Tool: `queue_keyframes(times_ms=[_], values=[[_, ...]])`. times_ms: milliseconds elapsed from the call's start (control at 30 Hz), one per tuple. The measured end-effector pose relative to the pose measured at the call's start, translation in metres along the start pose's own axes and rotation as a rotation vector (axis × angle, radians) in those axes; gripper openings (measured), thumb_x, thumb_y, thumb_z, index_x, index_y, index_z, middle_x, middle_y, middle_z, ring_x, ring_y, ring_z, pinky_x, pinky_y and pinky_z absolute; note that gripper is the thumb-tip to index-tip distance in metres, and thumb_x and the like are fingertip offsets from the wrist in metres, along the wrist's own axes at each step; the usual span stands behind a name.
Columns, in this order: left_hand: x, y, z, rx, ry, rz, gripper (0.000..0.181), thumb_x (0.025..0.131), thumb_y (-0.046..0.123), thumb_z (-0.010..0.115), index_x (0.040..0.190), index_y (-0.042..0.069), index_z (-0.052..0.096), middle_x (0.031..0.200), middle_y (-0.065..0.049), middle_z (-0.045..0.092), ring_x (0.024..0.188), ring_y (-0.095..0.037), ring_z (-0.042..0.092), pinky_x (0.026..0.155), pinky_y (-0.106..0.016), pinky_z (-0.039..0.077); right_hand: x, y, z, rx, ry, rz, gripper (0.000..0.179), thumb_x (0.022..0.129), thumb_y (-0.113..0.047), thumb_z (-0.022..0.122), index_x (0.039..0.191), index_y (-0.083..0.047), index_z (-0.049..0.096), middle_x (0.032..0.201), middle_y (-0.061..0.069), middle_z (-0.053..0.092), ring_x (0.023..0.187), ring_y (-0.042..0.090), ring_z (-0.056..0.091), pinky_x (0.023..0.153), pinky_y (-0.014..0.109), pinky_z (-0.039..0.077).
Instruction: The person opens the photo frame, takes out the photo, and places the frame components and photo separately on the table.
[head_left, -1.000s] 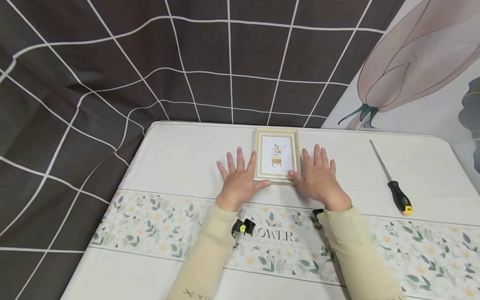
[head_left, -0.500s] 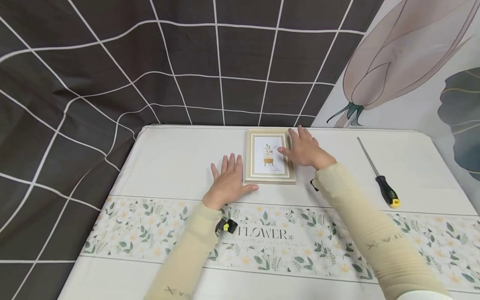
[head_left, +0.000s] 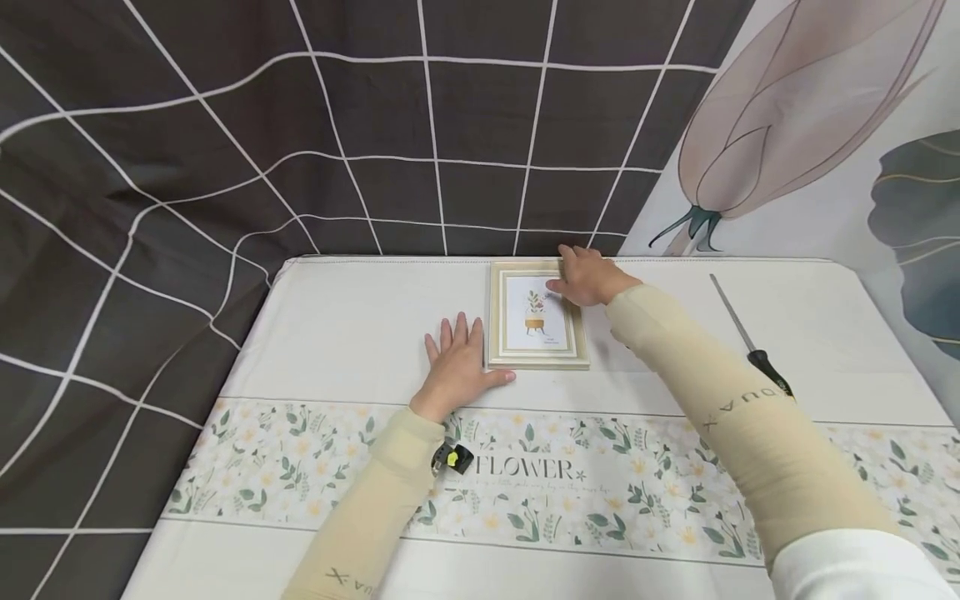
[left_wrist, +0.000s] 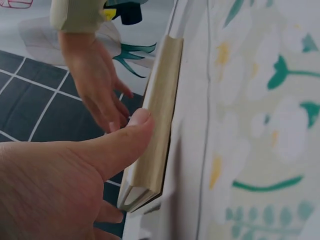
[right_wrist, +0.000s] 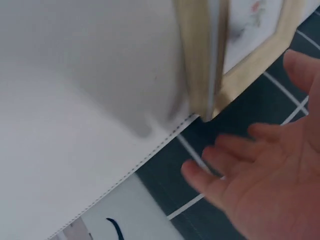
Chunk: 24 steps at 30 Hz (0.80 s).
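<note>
A cream-gold picture frame [head_left: 538,363] holding a potted-plant print lies face up near the table's far edge in the head view. My left hand [head_left: 459,367] rests at its left side, fingers straight and spread, thumb stretched along the near edge. In the left wrist view the thumb [left_wrist: 140,117] lies close to or against the frame's side [left_wrist: 160,95]. My right hand [head_left: 588,275] hovers over the upper right corner, covering it. The right wrist view has the same hand [right_wrist: 270,175] with fingers loosely bent, apart from the frame's corner [right_wrist: 245,90].
A screwdriver [head_left: 733,312] lies on the right of the white table [head_left: 375,300], its handle partly behind the right sleeve [head_left: 720,417]. A floral printed band [head_left: 262,467] crosses the table cover. A dark grid curtain [head_left: 375,108] hangs behind the far edge.
My right hand has moved from the frame's right side up and left to its upper right corner. The left hand stays by the frame's left side. The head view has shifted slightly.
</note>
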<state>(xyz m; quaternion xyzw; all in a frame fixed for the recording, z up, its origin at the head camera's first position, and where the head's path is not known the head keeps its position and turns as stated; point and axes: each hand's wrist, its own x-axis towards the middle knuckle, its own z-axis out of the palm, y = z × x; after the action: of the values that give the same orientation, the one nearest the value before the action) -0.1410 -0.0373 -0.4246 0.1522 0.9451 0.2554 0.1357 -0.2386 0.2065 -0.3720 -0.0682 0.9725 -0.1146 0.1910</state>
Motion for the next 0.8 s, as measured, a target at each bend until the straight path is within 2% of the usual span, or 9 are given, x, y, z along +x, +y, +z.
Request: queue_keyframes(times_ms=[167,333,567,800], values=[[0.001,0.002,0.006,0.032,0.046,0.005,0.089,0.087,0.051,0.073,0.152,0.0,0.04,0.161,-0.03,0.019,0.15,-0.049,0.002,0.116,-0.067,-0.004,0.009,0.001,-0.002,0.038,-0.031,-0.001,0.078,0.103,-0.039,0.048,0.156,0.008,0.015,0.156,0.033,0.029,0.145,0.048,0.027,0.119,0.053,0.025],[0.002,0.004,0.006,0.092,0.095,0.001,0.078,0.089,0.047,0.074,0.146,0.0,0.05,0.158,-0.03,0.028,0.15,-0.046,0.012,0.118,-0.066,0.005,0.013,-0.002,-0.003,0.043,-0.032,0.001,0.078,0.103,-0.039,0.049,0.156,0.008,0.017,0.154,0.035,0.032,0.145,0.047,0.029,0.119,0.052,0.025],[0.001,0.003,0.01,0.129,0.131,0.03,0.074,0.089,0.044,0.074,0.143,-0.002,0.053,0.155,-0.03,0.034,0.15,-0.043,0.019,0.118,-0.065,0.011,0.018,-0.007,0.002,0.057,-0.003,0.026,0.078,0.102,-0.04,0.051,0.156,0.008,0.019,0.154,0.036,0.029,0.144,0.055,0.021,0.119,0.056,0.021],[0.001,0.002,0.013,0.109,0.146,0.029,0.072,0.088,0.043,0.075,0.141,-0.003,0.055,0.155,-0.029,0.035,0.15,-0.042,0.02,0.118,-0.065,0.012,0.023,-0.004,0.011,0.092,0.036,0.062,0.077,0.101,-0.038,0.051,0.155,0.007,0.021,0.153,0.034,0.032,0.143,0.052,0.026,0.119,0.053,0.025]])
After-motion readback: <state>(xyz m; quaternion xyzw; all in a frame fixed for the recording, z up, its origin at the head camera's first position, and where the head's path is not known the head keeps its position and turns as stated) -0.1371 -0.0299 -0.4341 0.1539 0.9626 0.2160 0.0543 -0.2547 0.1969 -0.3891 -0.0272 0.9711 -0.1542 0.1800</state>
